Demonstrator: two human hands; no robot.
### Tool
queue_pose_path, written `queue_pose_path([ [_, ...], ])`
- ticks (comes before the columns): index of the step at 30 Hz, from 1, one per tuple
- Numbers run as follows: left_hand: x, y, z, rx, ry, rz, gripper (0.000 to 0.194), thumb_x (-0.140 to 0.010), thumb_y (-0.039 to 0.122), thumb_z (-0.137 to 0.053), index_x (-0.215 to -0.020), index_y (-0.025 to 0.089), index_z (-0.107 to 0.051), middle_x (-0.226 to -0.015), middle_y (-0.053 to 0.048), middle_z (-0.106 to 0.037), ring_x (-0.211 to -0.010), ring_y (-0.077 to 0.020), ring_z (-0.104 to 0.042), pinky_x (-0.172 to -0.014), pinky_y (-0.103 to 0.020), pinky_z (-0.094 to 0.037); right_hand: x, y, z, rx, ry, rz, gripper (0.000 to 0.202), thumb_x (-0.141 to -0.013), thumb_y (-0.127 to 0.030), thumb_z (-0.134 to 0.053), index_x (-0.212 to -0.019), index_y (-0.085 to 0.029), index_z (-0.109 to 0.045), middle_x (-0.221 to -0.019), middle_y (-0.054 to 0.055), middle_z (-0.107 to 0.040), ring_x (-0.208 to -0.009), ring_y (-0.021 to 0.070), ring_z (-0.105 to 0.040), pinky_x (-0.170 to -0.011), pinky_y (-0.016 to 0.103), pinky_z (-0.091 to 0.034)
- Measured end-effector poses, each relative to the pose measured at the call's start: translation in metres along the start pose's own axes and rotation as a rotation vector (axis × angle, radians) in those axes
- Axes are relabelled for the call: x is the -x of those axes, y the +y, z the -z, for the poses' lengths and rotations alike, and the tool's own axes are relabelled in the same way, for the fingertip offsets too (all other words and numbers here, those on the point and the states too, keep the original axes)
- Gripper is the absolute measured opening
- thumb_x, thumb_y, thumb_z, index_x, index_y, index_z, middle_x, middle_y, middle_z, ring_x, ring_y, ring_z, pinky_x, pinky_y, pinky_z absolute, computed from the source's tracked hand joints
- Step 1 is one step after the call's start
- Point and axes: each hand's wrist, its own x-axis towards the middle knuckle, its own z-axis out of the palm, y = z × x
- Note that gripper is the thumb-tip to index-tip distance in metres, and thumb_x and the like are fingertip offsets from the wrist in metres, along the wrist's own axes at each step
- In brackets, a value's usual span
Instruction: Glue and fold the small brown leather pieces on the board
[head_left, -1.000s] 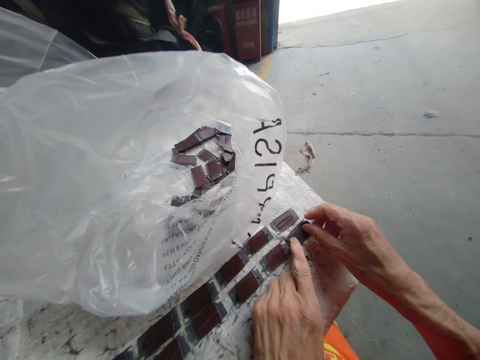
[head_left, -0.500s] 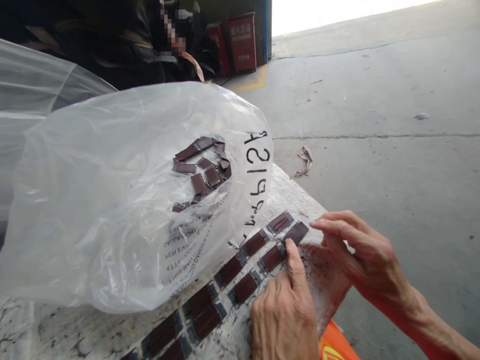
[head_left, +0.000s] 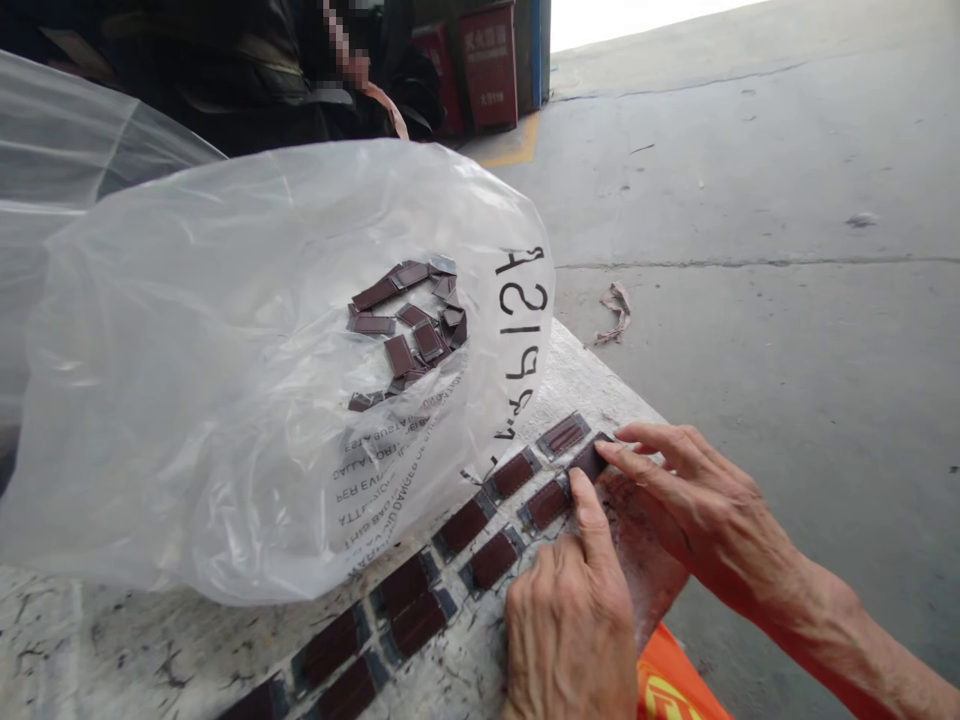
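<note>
Dark brown, stitched, leather-like patches (head_left: 491,560) with grey borders lie in two rows along a pale, stained work surface (head_left: 600,385). At the right end of the nearer row, one brown patch (head_left: 590,457) lies between my hands. My left hand (head_left: 574,610) presses its outstretched index finger at the lower-left edge of this patch, its other fingers curled. With finger and thumb tips, my right hand (head_left: 697,490) pinches the patch at its right end. A clear plastic bag (head_left: 247,400) with black print lies behind the rows; more brown patches (head_left: 427,342) show around its middle.
Red boxes (head_left: 489,70) with white lettering stand on the floor at the back, beside dark material. A scrap (head_left: 616,312) lies on the grey concrete floor (head_left: 750,180). Orange fabric (head_left: 675,680) shows below the surface's near corner.
My right hand has moved left, from beside the end patch onto its edge. My left index finger stays at the patch. The view has shifted slightly.
</note>
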Motion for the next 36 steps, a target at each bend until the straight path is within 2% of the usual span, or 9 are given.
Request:
queue_pose_path([
  [3,-0.009,-0.002,-0.008,-0.018,0.032,0.011,0.072,-0.064,-0.002,-0.058,-0.134,-0.001,-0.045,-0.064,0.001,-0.062,-0.049,-0.0159,-0.058,-0.04,-0.026,-0.044,0.005,0.0,-0.001,-0.06,0.048,-0.055,0.036,-0.09,-0.007,-0.051,-0.121,-0.023,-0.06,-0.111,0.011,-0.064,-0.092,0.0196,-0.063,-0.076,0.034,-0.057],
  [6,-0.007,-0.001,-0.008,0.007,0.108,0.004,0.072,-0.062,-0.002,-0.054,-0.134,0.001,-0.045,-0.067,0.001,-0.063,-0.049,-0.0161,-0.057,-0.04,-0.028,-0.044,0.013,-0.001,-0.003,-0.09,0.081,-0.083,0.041,-0.09,-0.007,-0.051,-0.126,-0.026,-0.059,-0.116,0.01,-0.064,-0.096,0.0212,-0.063,-0.081,0.037,-0.054],
  [9,-0.002,-0.002,-0.005,0.03,0.143,-0.055,0.069,-0.064,-0.001,-0.055,-0.132,0.005,-0.048,-0.065,0.003,-0.06,-0.05,-0.0152,-0.057,-0.042,-0.028,-0.043,0.016,-0.003,-0.003,-0.044,0.036,-0.047,0.036,-0.091,-0.011,-0.053,-0.124,-0.024,-0.061,-0.117,0.011,-0.066,-0.099,0.0238,-0.061,-0.085,0.04,-0.053],
  [14,0.008,-0.004,-0.001,0.073,0.195,-0.073,0.058,-0.069,-0.001,-0.053,-0.126,0.008,-0.053,-0.063,0.003,-0.056,-0.051,-0.0157,-0.054,-0.046,-0.031,-0.042,0.014,-0.005,-0.002,0.034,-0.015,-0.013,0.036,-0.092,-0.014,-0.052,-0.124,-0.024,-0.062,-0.119,0.01,-0.067,-0.102,0.0254,-0.059,-0.088,0.043,-0.051],
  [24,0.011,-0.002,-0.001,0.087,0.136,-0.086,0.055,-0.072,-0.002,-0.053,-0.125,0.009,-0.053,-0.067,0.002,-0.058,-0.056,-0.0176,-0.056,-0.05,-0.032,-0.046,0.02,-0.012,-0.004,0.054,-0.01,-0.031,0.036,-0.092,-0.013,-0.051,-0.124,-0.025,-0.063,-0.125,0.012,-0.064,-0.106,0.0263,-0.057,-0.088,0.044,-0.048],
  [28,0.013,-0.003,0.001,0.104,0.163,-0.114,0.044,-0.077,-0.003,-0.048,-0.118,0.01,-0.056,-0.064,0.001,-0.057,-0.053,-0.0187,-0.056,-0.047,-0.033,-0.045,0.02,-0.013,-0.003,0.07,-0.009,-0.019,0.037,-0.091,-0.012,-0.051,-0.12,-0.029,-0.066,-0.121,0.01,-0.066,-0.104,0.0262,-0.059,-0.087,0.043,-0.047],
  [33,0.011,-0.013,0.009,0.27,0.172,-0.156,0.037,-0.086,0.001,-0.041,-0.119,0.011,-0.054,-0.066,0.0,-0.064,-0.054,-0.0188,-0.062,-0.049,-0.031,-0.05,0.018,-0.011,0.001,0.087,-0.024,0.045,0.038,-0.092,-0.009,-0.048,-0.119,-0.029,-0.066,-0.119,0.011,-0.066,-0.104,0.0248,-0.059,-0.083,0.04,-0.046],
  [36,0.011,-0.019,0.015,0.416,0.149,-0.067,0.036,-0.092,0.007,-0.04,-0.125,0.014,-0.05,-0.079,-0.003,-0.071,-0.064,-0.0168,-0.068,-0.06,-0.027,-0.056,0.02,-0.01,0.003,0.051,-0.033,0.047,0.04,-0.092,-0.009,-0.047,-0.12,-0.032,-0.063,-0.119,0.009,-0.065,-0.104,0.0236,-0.06,-0.082,0.04,-0.046],
])
